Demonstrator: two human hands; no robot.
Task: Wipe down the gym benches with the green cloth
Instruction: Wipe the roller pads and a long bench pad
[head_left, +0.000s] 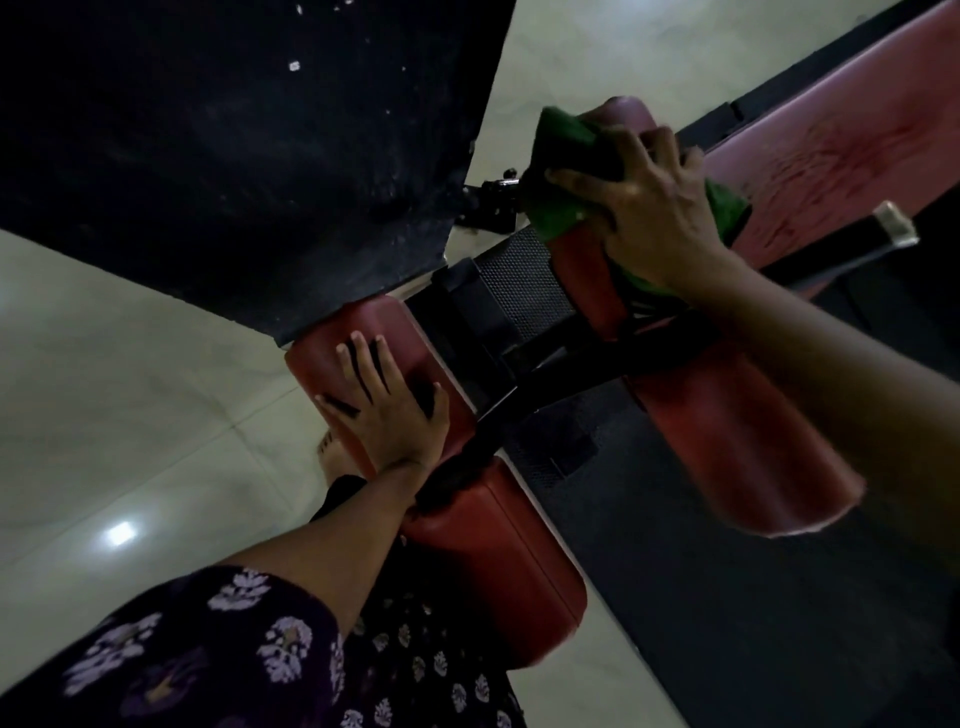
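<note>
Nearest, a dark sleeve (218, 654) with a pale flower print runs up to the left hand (387, 400). This hand lies flat on a red pad (374, 322), fingers straight and spread, its grip released and holding nothing. It looks placed there to brace the body and steady the bench while the other arm reaches out. A second red pad (498, 551) sits below the wrist. Both are smooth, rounded at the corners, with the dull sheen of vinyl.

Between the pads runs a black metal frame (524, 343), with a finely meshed or textured black panel on it.

Further out, the right hand (649, 208) has its grip clenched on the green cloth (563, 150), bunched under the palm and pressed against the top of a red roller pad (727, 415), a long, rounded cylinder. The cloth looks soft and thick, folded into a wad, likely so the whole palm can push it along the curve.

Beyond lies a longer pad (831, 130), flat, paler red, its surface cracked and worn. A black mat (234, 156) covers the pale tiled floor (104, 389) at the far left.
</note>
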